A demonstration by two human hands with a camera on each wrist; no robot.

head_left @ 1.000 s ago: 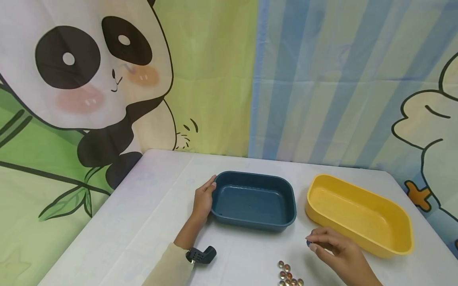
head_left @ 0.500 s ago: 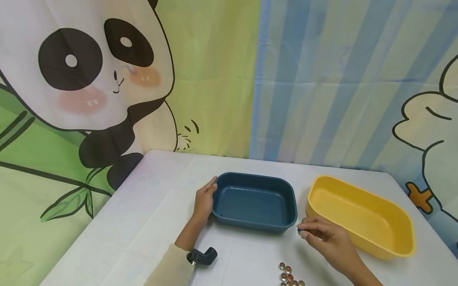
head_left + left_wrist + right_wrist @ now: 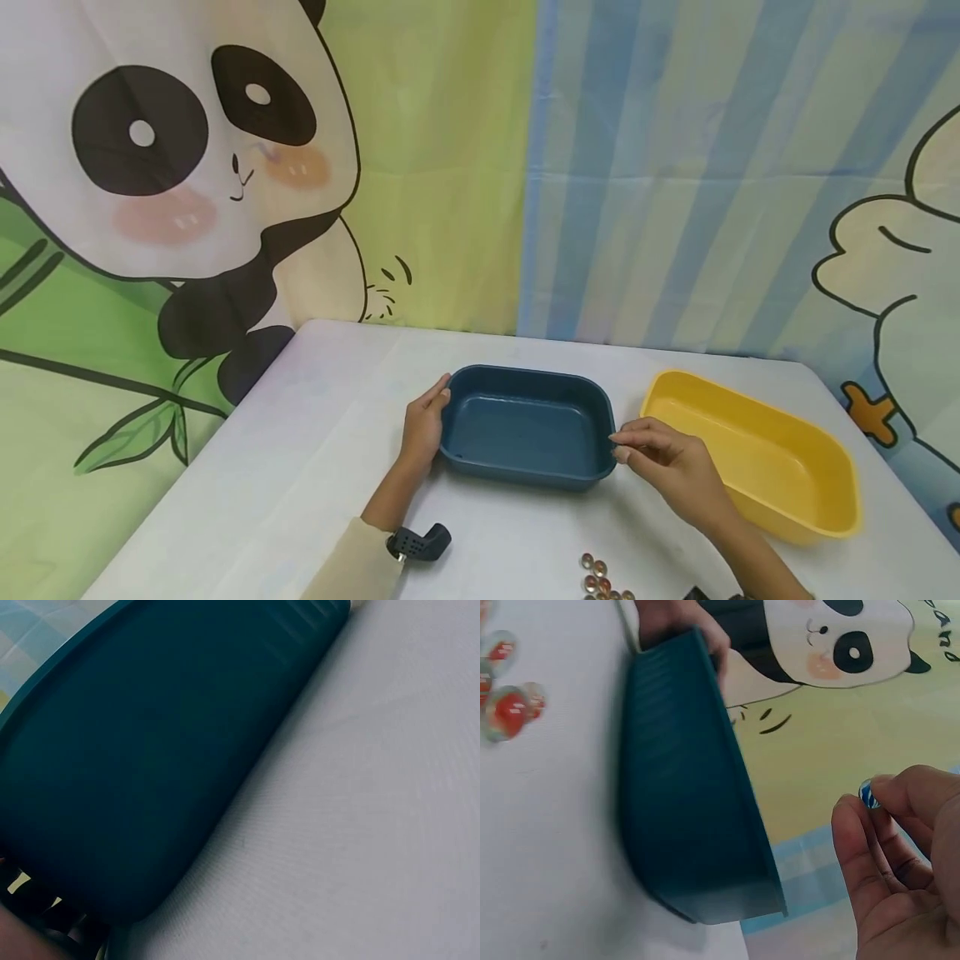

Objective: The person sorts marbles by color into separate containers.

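Observation:
In the head view, my left hand (image 3: 422, 421) holds the left end of a dark blue plastic tub (image 3: 525, 477), its thumb at the rim. Part of that hand (image 3: 30, 934) shows at the lower left of the left wrist view, against the tub's outer wall. My right hand (image 3: 667, 467) is up at the tub's right rim. Between thumb and fingertips it pinches a small blue-and-white striped marble (image 3: 868, 794), plain in the right wrist view but hidden behind the fingers in the head view.
A yellow tub (image 3: 795, 517) stands behind and right of my right hand. Several clear marbles (image 3: 591, 583) with reddish-orange centres lie at the table's front, below the blue tub. A printed curtain (image 3: 450, 167) hangs behind the white table (image 3: 300, 500).
My right hand has moved left and up with the blue marble, from beside the yellow tub to the blue tub's right rim. The left hand stays on the blue tub.

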